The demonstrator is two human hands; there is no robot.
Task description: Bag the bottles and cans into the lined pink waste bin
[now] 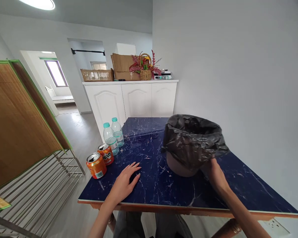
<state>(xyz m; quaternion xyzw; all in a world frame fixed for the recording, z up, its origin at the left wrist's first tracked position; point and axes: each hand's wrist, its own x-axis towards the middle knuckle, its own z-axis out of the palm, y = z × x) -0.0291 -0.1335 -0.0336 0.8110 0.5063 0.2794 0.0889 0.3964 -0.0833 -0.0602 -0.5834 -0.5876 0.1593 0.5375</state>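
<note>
My left hand (125, 181) rests palm down on the dark blue marbled table (149, 195), fingers stretched out and holding nothing. Left of it stand two opened orange drink cans (96, 169), and behind these are two clear plastic bottles (111, 138) with teal caps. To the right sits a round trash bin (178, 167), its rim covered by a black plastic bag (196, 145) that hangs down over the outside. My right hand (215, 173) is against the bin's right side, under the bag's edge. The bag and bin hide most of its fingers.
A metal rack (44, 198) with a woven mat (20, 109) stands left of the table. Beyond the table is a white cabinet (136, 99) bearing cardboard boxes (125, 67) and a flower basket (145, 74). A grey wall (238, 66) runs along the right.
</note>
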